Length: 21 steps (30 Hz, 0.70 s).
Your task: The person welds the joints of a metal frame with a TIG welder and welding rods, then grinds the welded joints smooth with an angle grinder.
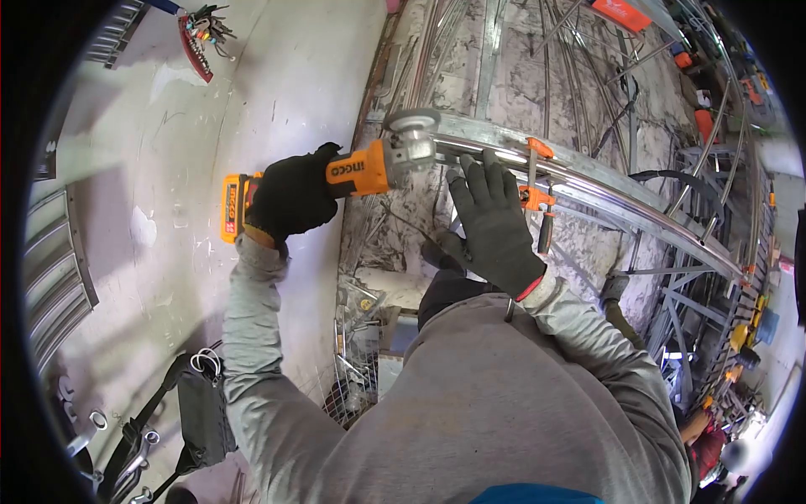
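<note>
My left hand, in a black glove, is wrapped round an orange cordless angle grinder. The grinder's disc looks blurred and is above the near end of the metal tubes. My right hand, in a dark grey glove, lies flat with fingers stretched out, its fingertips at a shiny metal tube. Just right of those fingers, an orange-handled clamp grips the tube and the galvanized bar beside it.
A pale wall rises close on the left, with a black bag and several wrenches hanging there. Long metal rods lie beyond the bar. A metal frame stands to the right. Another person's red garment shows at lower right.
</note>
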Each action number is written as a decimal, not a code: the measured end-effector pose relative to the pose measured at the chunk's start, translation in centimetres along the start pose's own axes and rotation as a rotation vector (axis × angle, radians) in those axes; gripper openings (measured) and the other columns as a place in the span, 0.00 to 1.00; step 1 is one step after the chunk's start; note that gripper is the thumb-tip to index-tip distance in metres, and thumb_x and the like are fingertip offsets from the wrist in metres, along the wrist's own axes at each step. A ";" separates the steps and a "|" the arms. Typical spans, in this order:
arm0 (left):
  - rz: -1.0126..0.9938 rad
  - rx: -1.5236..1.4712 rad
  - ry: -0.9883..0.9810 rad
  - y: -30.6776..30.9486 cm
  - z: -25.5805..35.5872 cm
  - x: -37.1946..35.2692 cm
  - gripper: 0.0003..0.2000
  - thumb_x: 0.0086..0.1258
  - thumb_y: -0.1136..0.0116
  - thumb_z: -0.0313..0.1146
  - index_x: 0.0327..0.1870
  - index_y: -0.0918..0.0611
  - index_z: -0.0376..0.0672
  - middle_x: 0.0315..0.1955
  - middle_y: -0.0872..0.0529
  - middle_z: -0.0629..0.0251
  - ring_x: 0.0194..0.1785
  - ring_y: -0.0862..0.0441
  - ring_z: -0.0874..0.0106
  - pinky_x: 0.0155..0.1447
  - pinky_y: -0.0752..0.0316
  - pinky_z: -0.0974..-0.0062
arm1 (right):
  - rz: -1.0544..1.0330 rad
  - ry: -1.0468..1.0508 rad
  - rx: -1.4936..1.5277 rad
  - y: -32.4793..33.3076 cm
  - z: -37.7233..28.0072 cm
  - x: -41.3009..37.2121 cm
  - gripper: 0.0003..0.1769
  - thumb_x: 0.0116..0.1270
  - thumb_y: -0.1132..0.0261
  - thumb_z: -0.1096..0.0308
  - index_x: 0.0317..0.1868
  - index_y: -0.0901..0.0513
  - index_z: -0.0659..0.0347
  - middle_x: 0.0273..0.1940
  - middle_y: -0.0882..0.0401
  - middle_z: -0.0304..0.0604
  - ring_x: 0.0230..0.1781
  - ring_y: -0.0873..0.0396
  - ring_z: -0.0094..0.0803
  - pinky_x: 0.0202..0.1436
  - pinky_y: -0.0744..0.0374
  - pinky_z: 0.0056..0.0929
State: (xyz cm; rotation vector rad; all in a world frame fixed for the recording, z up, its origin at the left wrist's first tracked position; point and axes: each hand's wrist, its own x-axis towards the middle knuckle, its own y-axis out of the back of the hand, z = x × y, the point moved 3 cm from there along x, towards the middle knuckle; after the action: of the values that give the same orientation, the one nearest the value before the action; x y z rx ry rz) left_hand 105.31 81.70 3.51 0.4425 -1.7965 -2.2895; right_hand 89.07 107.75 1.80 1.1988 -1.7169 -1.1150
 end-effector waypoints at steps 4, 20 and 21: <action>-0.045 -0.277 0.205 -1.9 -0.6 -0.4 0.26 0.59 0.32 0.34 0.62 0.19 0.45 0.31 0.10 0.55 0.35 0.10 0.56 0.41 0.17 0.58 | -0.019 0.007 -0.015 0.2 -0.2 0.1 0.45 0.61 0.26 0.52 0.72 0.29 0.72 0.76 0.37 0.66 0.80 0.45 0.69 0.80 0.40 0.65; -0.066 -1.809 0.424 -13.3 4.1 -3.2 0.23 0.62 0.30 0.27 0.59 0.22 0.36 0.32 0.15 0.67 0.31 0.17 0.76 0.34 0.21 0.76 | 0.200 0.049 0.059 -0.1 -0.8 2.8 0.38 0.61 0.24 0.54 0.70 0.24 0.58 0.70 0.32 0.63 0.74 0.35 0.66 0.71 0.30 0.62; -0.067 -1.808 0.423 -13.7 4.1 -3.2 0.23 0.62 0.30 0.27 0.59 0.22 0.36 0.32 0.15 0.67 0.31 0.17 0.76 0.34 0.21 0.76 | 0.202 0.048 0.059 -0.1 -1.0 3.1 0.38 0.61 0.24 0.54 0.70 0.24 0.58 0.70 0.32 0.63 0.74 0.35 0.66 0.71 0.30 0.62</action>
State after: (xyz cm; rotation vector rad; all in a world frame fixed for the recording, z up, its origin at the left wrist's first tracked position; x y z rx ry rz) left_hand 107.23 89.84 -8.52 0.4621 0.7083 -2.4659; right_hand 89.11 104.57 2.31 1.0522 -1.8002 -0.9133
